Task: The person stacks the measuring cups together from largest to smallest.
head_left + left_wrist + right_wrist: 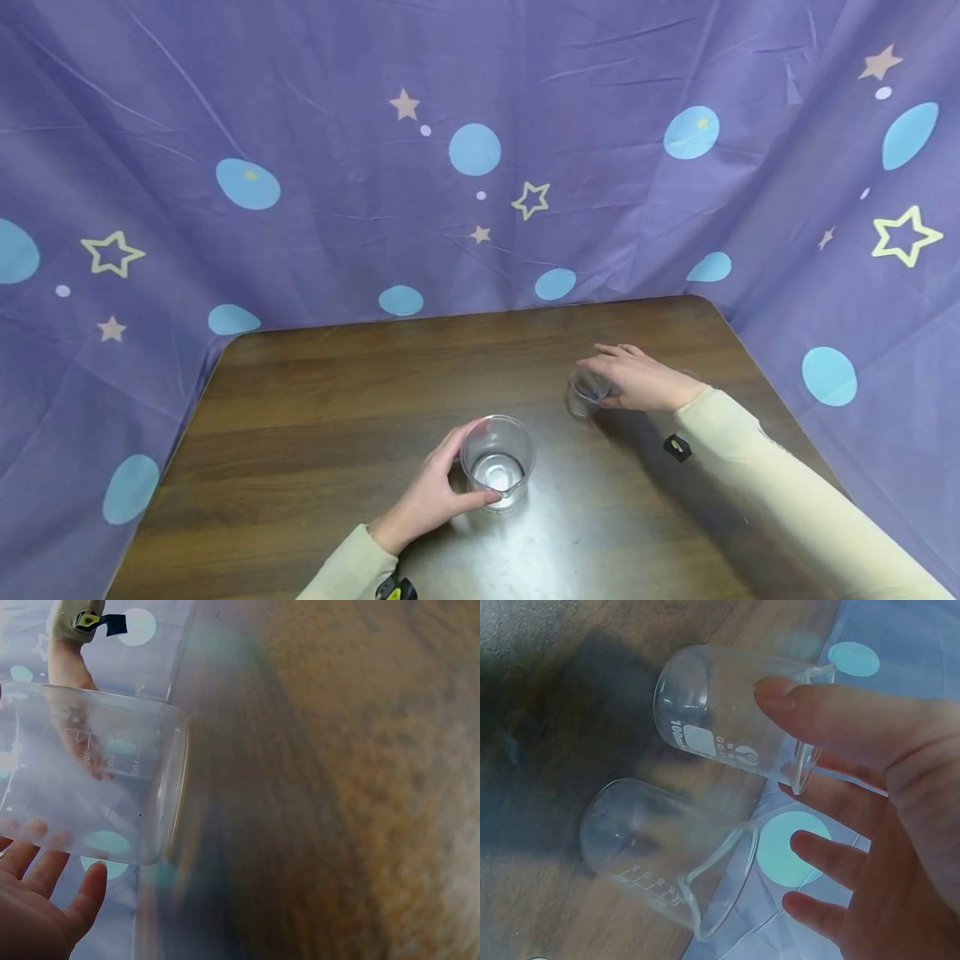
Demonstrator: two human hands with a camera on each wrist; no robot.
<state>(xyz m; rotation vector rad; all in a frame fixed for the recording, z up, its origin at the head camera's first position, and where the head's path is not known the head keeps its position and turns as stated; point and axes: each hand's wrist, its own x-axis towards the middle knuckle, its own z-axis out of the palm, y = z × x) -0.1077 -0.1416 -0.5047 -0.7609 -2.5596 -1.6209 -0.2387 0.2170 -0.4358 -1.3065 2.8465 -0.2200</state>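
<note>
A large clear glass beaker [517,454] stands near the middle of the table, with my left hand [431,492] gripping it from the left, thumb at the front rim and fingers round the far side. Measuring marks show on its wall in the left wrist view. Farther back and to the right, my right hand [641,379] holds a small 100 ml beaker [697,712] near its rim, between thumb and fingers. Beside that one is a second small beaker [660,847], similar in size and apart from the thumb; in the head view the right hand mostly hides it.
The brown wood-grain table [322,417] has rounded far corners. A purple curtain [337,167] with stars and blue dots hangs behind it and at both sides. A small black tag [677,447] shows by the right sleeve.
</note>
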